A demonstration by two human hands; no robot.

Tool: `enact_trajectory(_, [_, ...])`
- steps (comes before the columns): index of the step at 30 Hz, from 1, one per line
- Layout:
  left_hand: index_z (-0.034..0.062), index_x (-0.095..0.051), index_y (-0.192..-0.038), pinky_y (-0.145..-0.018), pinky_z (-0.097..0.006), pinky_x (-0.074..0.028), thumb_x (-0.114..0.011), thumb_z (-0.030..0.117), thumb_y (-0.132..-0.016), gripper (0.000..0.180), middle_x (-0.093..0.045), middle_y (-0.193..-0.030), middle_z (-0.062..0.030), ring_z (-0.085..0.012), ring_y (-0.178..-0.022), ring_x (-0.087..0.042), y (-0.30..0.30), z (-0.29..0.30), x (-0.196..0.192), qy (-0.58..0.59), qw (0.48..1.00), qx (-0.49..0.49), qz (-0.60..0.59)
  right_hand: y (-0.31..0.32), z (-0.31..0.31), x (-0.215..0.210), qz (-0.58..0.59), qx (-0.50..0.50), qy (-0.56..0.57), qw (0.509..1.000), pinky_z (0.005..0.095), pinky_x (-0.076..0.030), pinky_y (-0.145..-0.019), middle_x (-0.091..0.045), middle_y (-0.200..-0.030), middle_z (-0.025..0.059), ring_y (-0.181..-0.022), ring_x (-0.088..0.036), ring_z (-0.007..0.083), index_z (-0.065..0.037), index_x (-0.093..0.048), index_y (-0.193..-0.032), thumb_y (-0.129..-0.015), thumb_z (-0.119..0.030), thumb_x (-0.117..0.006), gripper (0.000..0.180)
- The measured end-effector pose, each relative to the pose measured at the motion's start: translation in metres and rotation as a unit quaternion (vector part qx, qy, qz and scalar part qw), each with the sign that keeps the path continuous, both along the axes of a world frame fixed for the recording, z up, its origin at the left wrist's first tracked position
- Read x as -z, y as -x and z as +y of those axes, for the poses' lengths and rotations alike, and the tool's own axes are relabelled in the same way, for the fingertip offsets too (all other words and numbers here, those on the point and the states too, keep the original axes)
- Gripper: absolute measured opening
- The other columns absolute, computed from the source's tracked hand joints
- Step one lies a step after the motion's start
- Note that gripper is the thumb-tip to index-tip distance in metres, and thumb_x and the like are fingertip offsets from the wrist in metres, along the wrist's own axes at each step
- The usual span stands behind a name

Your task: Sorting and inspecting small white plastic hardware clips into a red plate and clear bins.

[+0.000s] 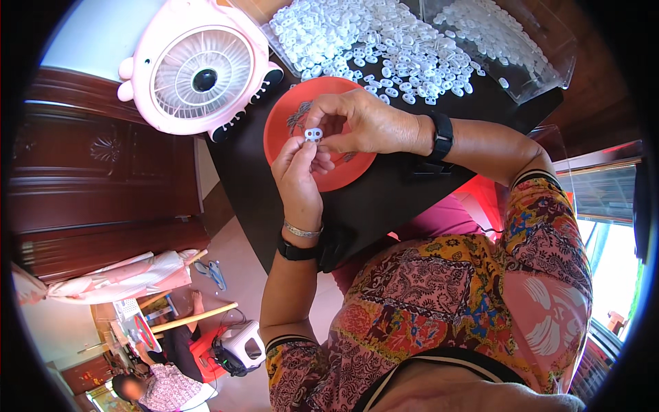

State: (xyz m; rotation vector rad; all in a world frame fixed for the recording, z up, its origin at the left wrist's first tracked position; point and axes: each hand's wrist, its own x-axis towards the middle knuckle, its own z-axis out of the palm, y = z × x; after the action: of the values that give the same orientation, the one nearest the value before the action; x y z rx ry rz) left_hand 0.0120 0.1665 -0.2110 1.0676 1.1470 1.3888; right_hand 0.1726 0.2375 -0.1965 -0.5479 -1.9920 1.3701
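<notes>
A small white oval plastic piece with two holes (314, 133) is pinched upright over the round orange-red plate (276, 147). My left hand (299, 175) grips it from below between thumb and fingertips. My right hand (374, 125) comes from the right with thumb and forefinger closed at the piece's side; whether a smaller part sits between those fingers is hidden. Small grey metal bits (297, 118) lie in the plate, partly covered by my hands. Just beyond the plate, a large heap of similar white two-holed pieces (405, 51) spreads over the black table (240, 178).
A pink animal-shaped fan (206, 79) stands at the left of the table. At the far right, a clear plastic tray (542, 72) holds more white pieces. Another person (171, 384) sits at lower left, near a wooden pole (195, 317) and slippers (214, 275) on the floor.
</notes>
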Motion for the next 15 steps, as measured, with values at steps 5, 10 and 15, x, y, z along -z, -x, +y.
enact_trajectory(5, [-0.0019, -0.059, -0.092, -0.056, -0.024, -0.040, -0.047, 0.021, -0.092, 0.026, -0.061, -0.071, -0.0085, -0.0151, -0.058, -0.057, 0.004, 0.001, -0.002, 0.023, 0.999, 0.025, -0.017, -0.001, 0.001, 0.001, -0.010, -0.003, -0.111, 0.994, 0.0265, -0.052, -0.073, -0.064, -0.088, 0.0053, -0.081, -0.063, 0.0130, -0.002, -0.059, -0.098, -0.076, -0.001, -0.072, 0.025])
enact_trajectory(10, [-0.0014, -0.062, -0.090, -0.055, -0.022, -0.042, -0.051, 0.021, -0.092, 0.025, -0.062, -0.070, -0.0071, -0.0129, -0.058, -0.057, 0.002, 0.002, -0.001, 0.010, 0.999, 0.021, -0.036, 0.002, -0.001, -0.001, 0.011, 0.045, -0.205, 0.978, 0.0303, -0.052, -0.068, -0.064, -0.085, 0.0088, -0.078, -0.065, 0.0192, -0.002, -0.060, -0.095, -0.072, -0.008, -0.074, 0.027])
enact_trajectory(15, [-0.0040, -0.061, -0.094, -0.062, -0.025, -0.048, -0.048, 0.019, -0.093, 0.026, -0.064, -0.074, -0.0081, -0.0155, -0.061, -0.060, -0.006, -0.001, -0.002, 0.003, 0.999, 0.001, -0.034, 0.002, -0.002, -0.004, -0.046, 0.076, -0.319, 0.944, 0.0357, -0.052, -0.077, -0.064, -0.097, 0.0117, -0.086, -0.063, 0.0287, -0.005, -0.061, -0.102, -0.070, -0.009, -0.075, 0.035])
